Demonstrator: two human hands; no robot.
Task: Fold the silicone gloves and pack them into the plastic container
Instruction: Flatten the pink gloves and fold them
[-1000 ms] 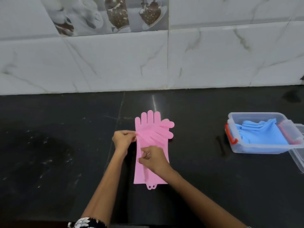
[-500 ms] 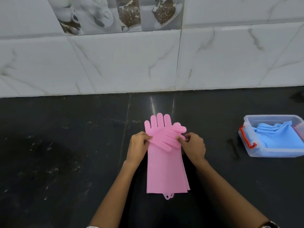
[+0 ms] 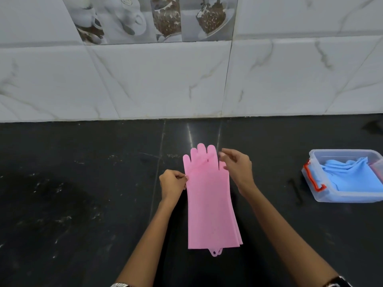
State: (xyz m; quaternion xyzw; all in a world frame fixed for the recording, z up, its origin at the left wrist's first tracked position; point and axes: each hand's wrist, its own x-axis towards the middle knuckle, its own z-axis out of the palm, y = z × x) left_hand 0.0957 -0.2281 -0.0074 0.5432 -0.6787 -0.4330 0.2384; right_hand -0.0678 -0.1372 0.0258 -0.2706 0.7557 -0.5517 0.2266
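A pair of pink silicone gloves [image 3: 210, 206] lies stacked flat on the black counter [image 3: 72, 204], fingers toward the wall, cuffs toward me. My left hand [image 3: 173, 184] pinches the stack's left edge near the thumb. At the right side of the glove fingers, my right hand [image 3: 238, 168] pinches the top glove's little finger or thumb. A clear plastic container [image 3: 323, 195] with a red latch stands at the right. Folded blue gloves [image 3: 350, 176] lie inside it.
A marble-tiled wall [image 3: 165, 79] rises behind the counter. Something small and dark [image 3: 296, 189] lies on the counter just left of the container. A pink item [image 3: 378, 168] shows at the container's right edge, cut off by the frame.
The top glove's fingers, earlier splayed to the right, now lie straight over the lower glove. My right hand moved from the cuff area up to the glove fingers. The view shifted left.
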